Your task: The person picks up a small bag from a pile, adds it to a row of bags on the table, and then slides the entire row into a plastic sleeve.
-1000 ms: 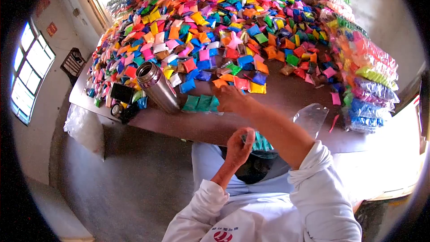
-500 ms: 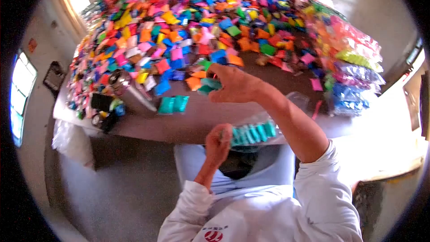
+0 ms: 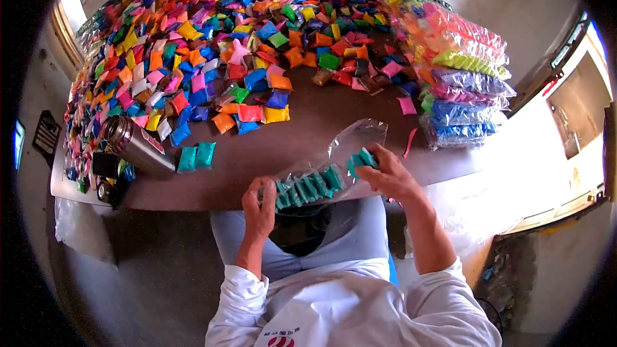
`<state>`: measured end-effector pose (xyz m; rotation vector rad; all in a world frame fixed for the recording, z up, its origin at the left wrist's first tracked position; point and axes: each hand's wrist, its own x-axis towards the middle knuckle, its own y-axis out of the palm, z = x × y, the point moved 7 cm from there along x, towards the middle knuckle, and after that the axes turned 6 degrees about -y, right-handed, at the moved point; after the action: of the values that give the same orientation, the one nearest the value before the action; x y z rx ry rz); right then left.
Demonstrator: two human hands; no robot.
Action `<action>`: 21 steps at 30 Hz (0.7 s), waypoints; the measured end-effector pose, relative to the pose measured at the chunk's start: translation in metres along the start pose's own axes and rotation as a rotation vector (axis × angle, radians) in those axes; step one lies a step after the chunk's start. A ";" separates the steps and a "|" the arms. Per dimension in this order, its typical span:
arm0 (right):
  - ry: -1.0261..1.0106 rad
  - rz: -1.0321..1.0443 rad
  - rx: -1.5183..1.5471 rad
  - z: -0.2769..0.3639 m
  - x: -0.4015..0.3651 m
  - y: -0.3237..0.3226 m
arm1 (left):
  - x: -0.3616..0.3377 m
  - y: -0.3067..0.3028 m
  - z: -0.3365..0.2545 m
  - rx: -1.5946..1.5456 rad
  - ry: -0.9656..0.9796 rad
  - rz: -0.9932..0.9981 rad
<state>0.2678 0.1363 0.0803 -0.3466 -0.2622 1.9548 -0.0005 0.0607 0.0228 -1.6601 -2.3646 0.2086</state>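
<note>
My left hand (image 3: 259, 207) grips the left end of a clear plastic bag (image 3: 361, 133) at the table's front edge. Inside the bag, a row of teal packets (image 3: 305, 189) stands side by side. My right hand (image 3: 393, 175) pinches a few more teal packets (image 3: 362, 161) between thumb and fingers, at the bag's right end. The bag's loose, transparent flap rises behind these packets. Two teal packets (image 3: 196, 157) lie flat on the table to the left.
A big heap of small coloured packets (image 3: 212, 45) covers the back and left of the table (image 3: 308, 109). Filled bags (image 3: 466, 90) are stacked at the right. A steel flask (image 3: 138, 144) lies tilted beside a black object (image 3: 105, 164). A red strip (image 3: 410, 142) lies near the right.
My right hand has come back from the heap, down and right, to the bag with teal packets in it. My left hand still holds the bag. The view has shifted.
</note>
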 end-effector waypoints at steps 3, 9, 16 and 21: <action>-0.133 -0.103 -0.528 0.000 0.008 0.008 | 0.000 0.000 -0.003 0.021 -0.015 -0.011; -0.135 -0.018 -0.674 0.012 0.006 0.021 | -0.003 0.000 -0.002 0.019 0.045 -0.043; -0.214 -0.162 -0.780 0.016 0.006 0.013 | -0.002 0.000 -0.001 -0.012 0.002 -0.017; -0.248 -0.298 -0.769 0.011 0.002 0.021 | -0.001 0.001 -0.001 0.016 0.000 -0.012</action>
<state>0.2451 0.1291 0.0836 -0.5197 -1.1702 1.5342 0.0008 0.0597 0.0236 -1.6382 -2.3662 0.2255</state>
